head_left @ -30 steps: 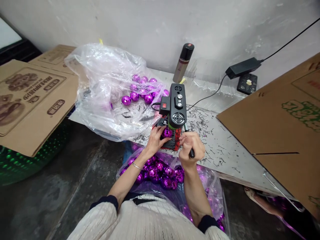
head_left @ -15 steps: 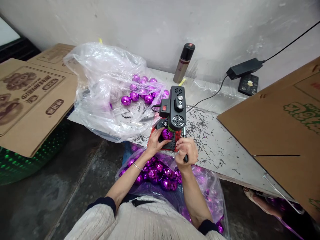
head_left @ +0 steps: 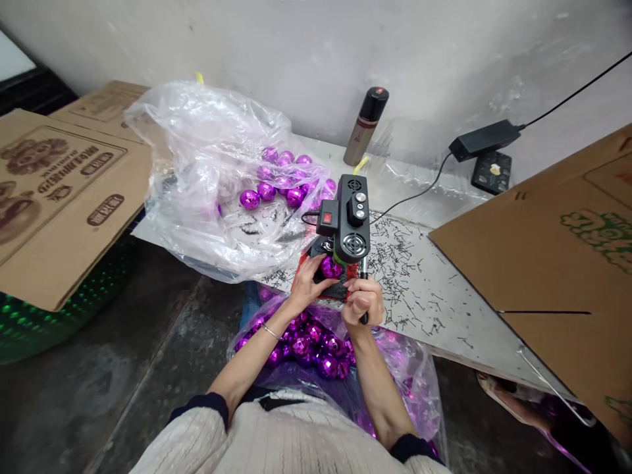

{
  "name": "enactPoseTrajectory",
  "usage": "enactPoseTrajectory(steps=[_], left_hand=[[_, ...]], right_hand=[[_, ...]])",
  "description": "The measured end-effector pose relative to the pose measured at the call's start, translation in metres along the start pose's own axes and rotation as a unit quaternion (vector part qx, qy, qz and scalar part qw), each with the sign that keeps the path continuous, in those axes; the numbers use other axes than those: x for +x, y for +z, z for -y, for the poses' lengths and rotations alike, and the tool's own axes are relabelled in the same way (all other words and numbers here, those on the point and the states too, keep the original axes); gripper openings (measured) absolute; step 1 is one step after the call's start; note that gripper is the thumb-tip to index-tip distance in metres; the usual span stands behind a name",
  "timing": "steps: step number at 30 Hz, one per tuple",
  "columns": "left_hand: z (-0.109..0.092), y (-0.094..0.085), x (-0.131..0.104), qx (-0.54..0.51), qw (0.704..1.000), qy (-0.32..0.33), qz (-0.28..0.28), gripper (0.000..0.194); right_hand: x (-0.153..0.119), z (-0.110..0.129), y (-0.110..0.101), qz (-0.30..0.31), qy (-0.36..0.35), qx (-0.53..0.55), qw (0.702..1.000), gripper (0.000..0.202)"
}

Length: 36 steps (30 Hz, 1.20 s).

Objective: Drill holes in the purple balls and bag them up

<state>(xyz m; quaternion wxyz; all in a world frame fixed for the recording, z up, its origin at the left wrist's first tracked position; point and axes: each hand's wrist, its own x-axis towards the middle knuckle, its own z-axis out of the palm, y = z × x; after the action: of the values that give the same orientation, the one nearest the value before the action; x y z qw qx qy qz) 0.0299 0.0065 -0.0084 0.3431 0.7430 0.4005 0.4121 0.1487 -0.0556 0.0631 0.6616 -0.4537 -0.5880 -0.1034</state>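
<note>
My left hand (head_left: 310, 284) curls its fingers and thumb around a shiny purple faceted bauble (head_left: 330, 267), keeping it under the head of a small black bench press (head_left: 354, 210). The press has round grilles, silver knobs and a red switch, and it stands on a red and black base. My right hand (head_left: 364, 301) is closed around the press's lever handle (head_left: 364, 318), just right of the bauble. In a clear plastic bag (head_left: 405, 382) over my lap lie several more purple baubles (head_left: 316, 345).
Behind the press, several purple baubles (head_left: 266, 191) sit in an open plastic bag (head_left: 212, 145). Short black bits litter the white table (head_left: 419, 283). A spray can (head_left: 366, 125) and a power adapter (head_left: 484, 139) are by the wall. Cardboard boxes (head_left: 74, 197) flank both sides.
My right hand has shifted slightly left with the lever handle. My left hand stays at the bauble under the press. The camera view has moved a little.
</note>
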Motion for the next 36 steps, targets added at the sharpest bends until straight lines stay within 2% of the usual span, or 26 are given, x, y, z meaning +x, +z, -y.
enactPoseTrajectory(steps=[5, 9, 12, 15, 18, 20, 22, 24, 26, 27, 29, 30, 32, 33, 35, 36], left_hand=[[0.000, -0.002, 0.001, -0.009, 1.000, 0.005, 0.003, 0.058], [0.001, -0.001, 0.002, -0.016, 1.000, 0.016, -0.001, 0.056], [0.001, 0.000, 0.005, -0.016, 1.000, 0.021, -0.005, 0.057], [-0.001, -0.002, 0.003, -0.006, 0.999, 0.034, -0.016, 0.061], [-0.009, -0.010, -0.017, 0.033, 0.995, 0.090, -0.023, 0.070], [-0.016, -0.014, -0.043, 0.069, 0.985, 0.157, 0.023, 0.077], [-0.022, -0.016, -0.073, 0.112, 0.966, 0.213, 0.100, 0.079], [-0.027, -0.015, -0.096, 0.151, 0.950, 0.226, 0.151, 0.081], [-0.029, -0.019, -0.104, 0.163, 0.950, 0.221, 0.149, 0.083], [-0.029, -0.024, -0.098, 0.159, 0.955, 0.213, 0.132, 0.077], [-0.023, -0.043, -0.070, 0.149, 0.970, 0.178, 0.075, 0.052], [-0.018, -0.057, -0.047, 0.154, 0.977, 0.143, 0.036, 0.043], [-0.001, -0.090, 0.009, 0.184, 0.981, 0.024, -0.063, 0.046], [0.009, -0.107, 0.039, 0.201, 0.972, -0.046, -0.112, 0.044], [0.031, -0.137, 0.095, 0.218, 0.935, -0.185, -0.208, 0.041], [0.042, -0.149, 0.118, 0.206, 0.915, -0.259, -0.230, 0.044]], right_hand=[[-0.006, -0.004, 0.000, 0.002, 0.010, 0.007, 1.000, 0.031], [-0.010, -0.007, 0.000, 0.031, -0.016, 0.005, 0.999, 0.028], [0.006, 0.002, -0.002, 0.016, -0.004, 0.011, 1.000, 0.031], [0.037, 0.021, -0.005, 0.011, 0.048, -0.001, 0.999, 0.032], [0.059, 0.036, -0.008, 0.030, 0.089, 0.000, 0.996, 0.032], [0.062, 0.039, -0.009, 0.034, 0.091, 0.004, 0.995, 0.032], [0.055, 0.036, -0.009, 0.028, 0.080, 0.004, 0.996, 0.031], [0.047, 0.033, -0.009, 0.026, 0.070, -0.001, 0.997, 0.031], [0.041, 0.030, -0.009, 0.030, 0.059, -0.006, 0.998, 0.030], [0.039, 0.029, -0.010, 0.033, 0.055, -0.007, 0.998, 0.029], [0.038, 0.028, -0.010, 0.035, 0.048, -0.006, 0.998, 0.029], [0.038, 0.028, -0.009, 0.032, 0.047, -0.006, 0.998, 0.029], [0.038, 0.028, -0.009, 0.025, 0.049, -0.006, 0.998, 0.030], [0.038, 0.028, -0.008, 0.022, 0.051, -0.007, 0.998, 0.030], [0.038, 0.028, -0.008, 0.022, 0.054, -0.009, 0.998, 0.030], [0.037, 0.028, -0.008, 0.024, 0.054, -0.009, 0.998, 0.030]])
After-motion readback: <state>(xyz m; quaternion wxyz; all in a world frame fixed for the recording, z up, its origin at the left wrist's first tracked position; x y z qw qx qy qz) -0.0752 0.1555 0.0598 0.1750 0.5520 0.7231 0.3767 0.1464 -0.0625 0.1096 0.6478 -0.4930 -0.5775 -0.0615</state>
